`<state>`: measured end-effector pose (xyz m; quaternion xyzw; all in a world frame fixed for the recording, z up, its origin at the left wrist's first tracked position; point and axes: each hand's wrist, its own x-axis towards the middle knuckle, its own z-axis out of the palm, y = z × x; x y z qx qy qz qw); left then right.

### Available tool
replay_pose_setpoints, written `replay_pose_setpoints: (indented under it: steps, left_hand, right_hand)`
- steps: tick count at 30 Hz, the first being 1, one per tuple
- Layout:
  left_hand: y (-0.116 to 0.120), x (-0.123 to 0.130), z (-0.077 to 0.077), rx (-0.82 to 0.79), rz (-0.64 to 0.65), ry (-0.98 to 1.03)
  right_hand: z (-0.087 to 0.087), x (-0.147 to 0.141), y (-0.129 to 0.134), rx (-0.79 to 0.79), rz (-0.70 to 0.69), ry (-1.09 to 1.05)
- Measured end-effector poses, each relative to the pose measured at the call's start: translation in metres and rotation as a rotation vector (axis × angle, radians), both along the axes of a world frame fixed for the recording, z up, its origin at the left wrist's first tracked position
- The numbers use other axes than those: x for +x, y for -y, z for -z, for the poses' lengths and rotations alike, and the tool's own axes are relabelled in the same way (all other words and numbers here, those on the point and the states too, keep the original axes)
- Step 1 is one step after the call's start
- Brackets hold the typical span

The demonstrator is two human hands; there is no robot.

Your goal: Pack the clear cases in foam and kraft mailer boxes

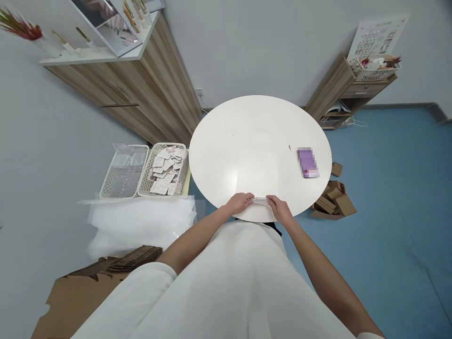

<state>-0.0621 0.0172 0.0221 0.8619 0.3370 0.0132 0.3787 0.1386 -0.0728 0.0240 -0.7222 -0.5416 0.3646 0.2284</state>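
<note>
Near the front edge of the round white table [261, 136], a thin clear strip [260, 199] spans the gap between my hands. My left hand [240, 202] has its fingers closed on the strip's left end. At the strip's right end, my right hand [278, 207] pinches it with fingers together. The strip looks like transparent film or plastic, though its exact kind is too small to tell. A purple item [307, 163], blurred out, lies toward the table's right side.
Left of the table are a basket of white cards [141, 181], a basket of clear bags [105, 186] and white sheets [141, 223]. Cardboard [84, 296] stands at lower left. An open box [341, 207] sits on the floor at right. Wooden cabinets [165, 80] stand behind.
</note>
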Motion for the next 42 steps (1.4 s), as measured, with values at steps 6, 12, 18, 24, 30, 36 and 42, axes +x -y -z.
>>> replay_pose_setpoints:
  steps: [6, 12, 18, 24, 30, 36, 42]
  left_hand:
    - [-0.021, 0.008, 0.0, -0.142, -0.064, -0.02]
    - [-0.043, 0.022, 0.004, -0.248, -0.115, -0.1]
    - [-0.053, 0.027, 0.018, -0.336, -0.298, -0.132]
    - [-0.048, 0.024, 0.016, 0.019, -0.402, -0.217]
    - [-0.025, 0.028, 0.002, 0.386, 0.085, -0.1]
    - [-0.018, 0.033, 0.01, 0.342, 0.19, -0.164]
    - [-0.018, 0.029, 0.015, 0.331, 0.197, -0.152]
  right_hand:
    - [0.008, 0.009, -0.022, -0.036, 0.128, -0.183]
    - [0.022, 0.022, -0.048, -0.122, 0.123, -0.237]
    - [0.029, 0.023, -0.064, -0.154, 0.078, -0.184]
    - [0.034, 0.024, -0.061, -0.111, 0.067, -0.082]
    - [0.037, 0.022, -0.059, -0.06, 0.054, -0.011]
    - [0.033, 0.019, -0.053, 0.017, 0.053, 0.151]
    - [0.022, 0.006, -0.036, 0.211, -0.35, 0.383]
